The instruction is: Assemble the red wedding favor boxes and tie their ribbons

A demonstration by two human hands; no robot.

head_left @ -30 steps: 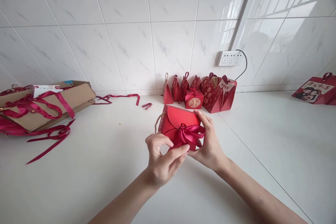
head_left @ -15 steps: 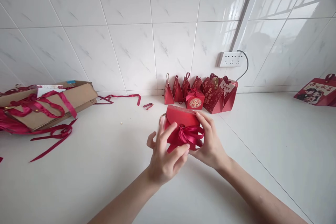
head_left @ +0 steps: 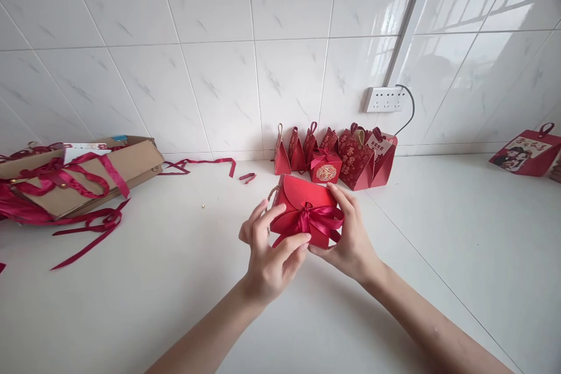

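Observation:
A red gift box (head_left: pixel 297 194) with a curved flap hangs above the counter, tied at the front with a dark-red satin bow (head_left: pixel 322 221). My right hand (head_left: pixel 350 239) grips its right side, fingers at the top corner and thumb under the lower edge. At the box's left front is my left hand (head_left: pixel 269 254), its fingers spread. The index fingertip touches or nearly touches the front, and the thumb lies by the bow's lower part. A twisted cord (head_left: pixel 272 191) shows at the box's left edge. Part of the left ribbon is hidden by my left hand.
Against the tiled wall stand several red gift boxes (head_left: pixel 357 160); another red box (head_left: pixel 526 152) is at far right. A cardboard box (head_left: pixel 135 158) with ribbons sits at left, loose ribbon (head_left: pixel 94 245) spilling onto the white counter (head_left: pixel 175 304). A power strip (head_left: pixel 385 99) is on the wall.
The held box has tilted slightly, its left side lower, showing more of the cord. My left hand has shifted a little left, its index fingertip away from the knot. My right hand keeps its grip.

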